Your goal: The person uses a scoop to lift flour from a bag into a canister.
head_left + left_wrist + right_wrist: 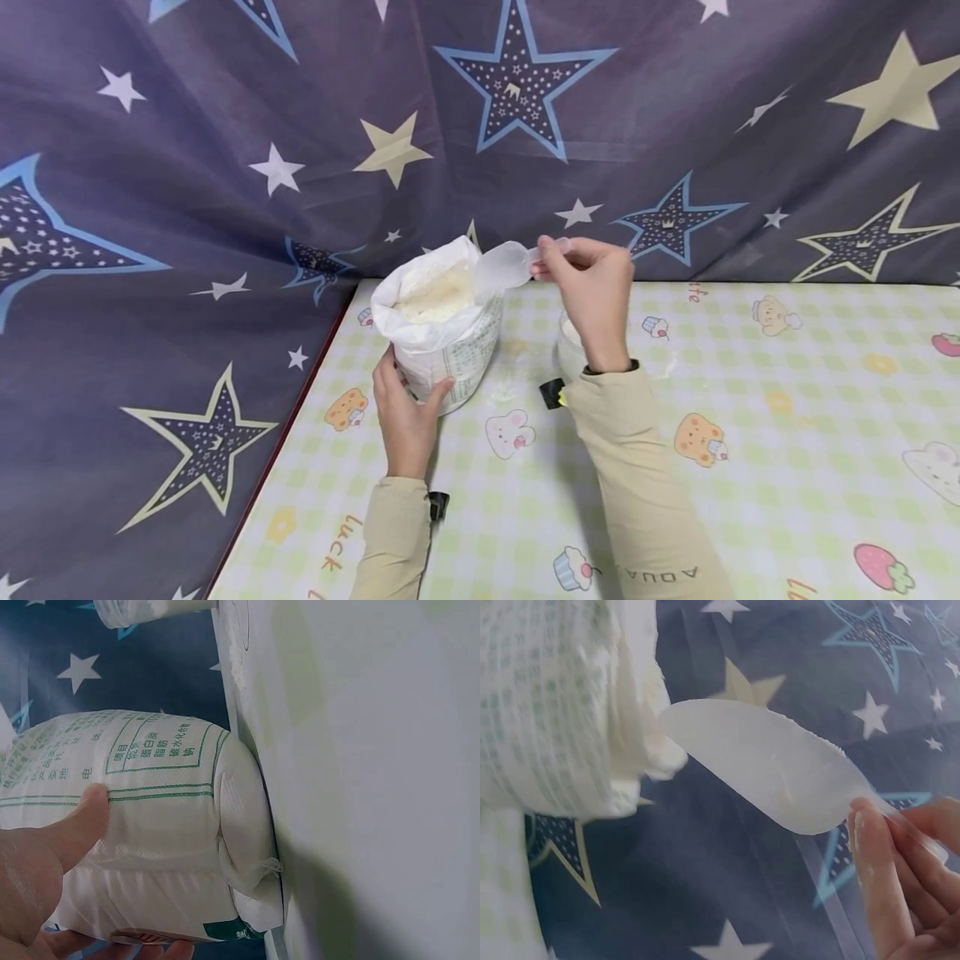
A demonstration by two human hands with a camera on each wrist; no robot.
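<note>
A white woven bag point(457, 358) with green print stands on the table, its top rolled open and pale flour-like powder point(438, 293) inside. My left hand point(407, 417) grips its lower side, thumb across the front and fingers around the far side, as the left wrist view shows. In my right hand point(592, 283), thumb and fingers pinch the handle of a translucent plastic scoop point(504, 267). The scoop's tip is at the bag's right rim point(664, 750). Below the right hand stands a clear jar point(572, 346), partly hidden by the wrist, with white contents.
A checked tablecloth point(750, 517) with cartoon prints covers the table. Behind and to the left hangs a dark star-patterned curtain point(337, 108). White powder traces point(667, 364) lie right of the jar. Black straps with small devices sit at both wrists.
</note>
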